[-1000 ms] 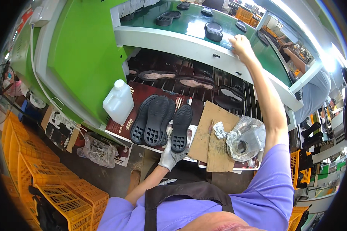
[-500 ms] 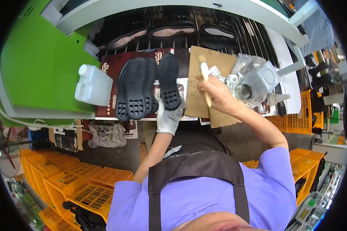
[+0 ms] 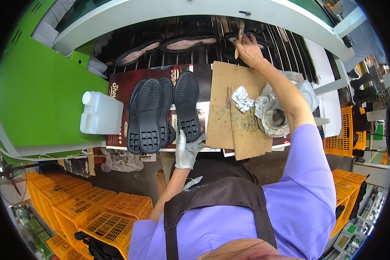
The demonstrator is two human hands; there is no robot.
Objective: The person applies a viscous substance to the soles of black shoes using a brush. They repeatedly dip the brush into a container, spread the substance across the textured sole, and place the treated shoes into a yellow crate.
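Note:
My left hand (image 3: 187, 151), in a pale grey glove, grips the heel end of a black shoe sole (image 3: 186, 99), its thumb and fingers at the heel edges. The sole lies tread side up over dark red printed board. Just left of it, several more black soles (image 3: 150, 112) overlap in a pile. My bare right hand (image 3: 249, 51) is closed on a paintbrush (image 3: 241, 30) held upright, reaching to the far side above a row of shoes. Beneath that hand a shoe (image 3: 232, 38) is partly hidden. Two other shoes with pinkish insides, one of them a shoe (image 3: 190, 43), lie further left.
Stained cardboard (image 3: 221, 117) bears crumpled foil (image 3: 242, 99) and a wrapped container (image 3: 278, 116). A white plastic jug (image 3: 102, 113) stands left, beside a green panel (image 3: 39, 95). Dark rollers (image 3: 286, 52) run under a white frame bar (image 3: 160, 12). Orange crates (image 3: 112, 225) stack behind at left.
My right hand has carried the brush from above the cardboard to the far shoes. My left hand keeps hold of the sole; the whole view has shifted slightly.

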